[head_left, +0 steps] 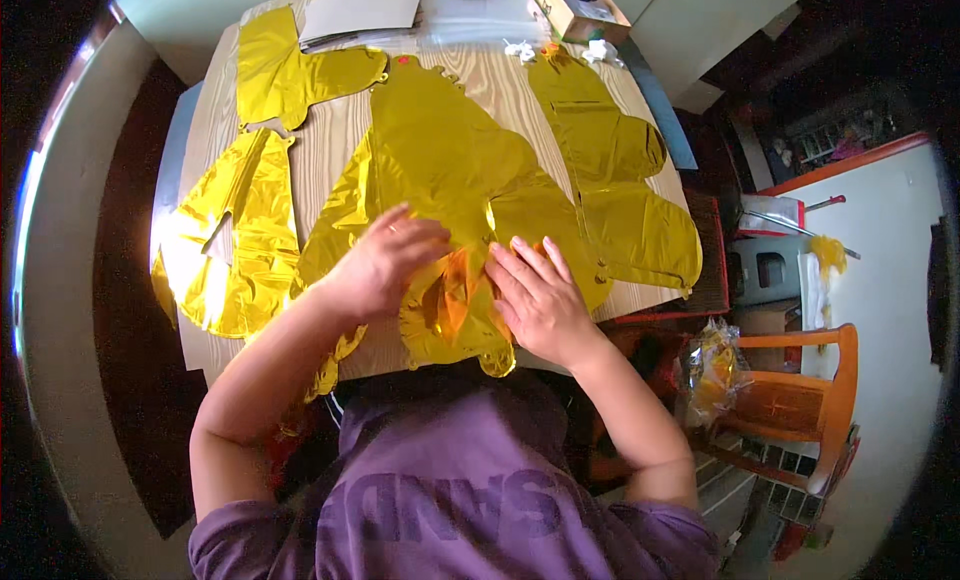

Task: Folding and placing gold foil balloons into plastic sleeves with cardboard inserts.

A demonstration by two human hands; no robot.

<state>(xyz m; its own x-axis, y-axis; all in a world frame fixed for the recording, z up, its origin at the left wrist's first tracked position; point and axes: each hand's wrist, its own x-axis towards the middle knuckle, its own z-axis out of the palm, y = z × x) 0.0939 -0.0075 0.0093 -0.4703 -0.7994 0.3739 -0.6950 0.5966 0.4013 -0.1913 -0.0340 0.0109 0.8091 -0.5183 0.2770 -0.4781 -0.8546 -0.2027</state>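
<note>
A large flat gold foil balloon [450, 160] lies deflated across the middle of the wooden table [500, 75]. My left hand [385, 265] presses on its lower part, fingers curled on the foil. My right hand [540, 300] lies flat on the same foil, fingers spread, just right of the left hand. Between the two hands the foil is crumpled and shows an orange tint [455, 290]. Neither hand closes around anything.
Other deflated gold foil balloons lie at the left [235, 245], the back left [285, 75] and the right [620, 180]. Papers [365, 10] and a small box [580, 15] sit at the far edge. An orange wooden chair [800, 390] stands at the right.
</note>
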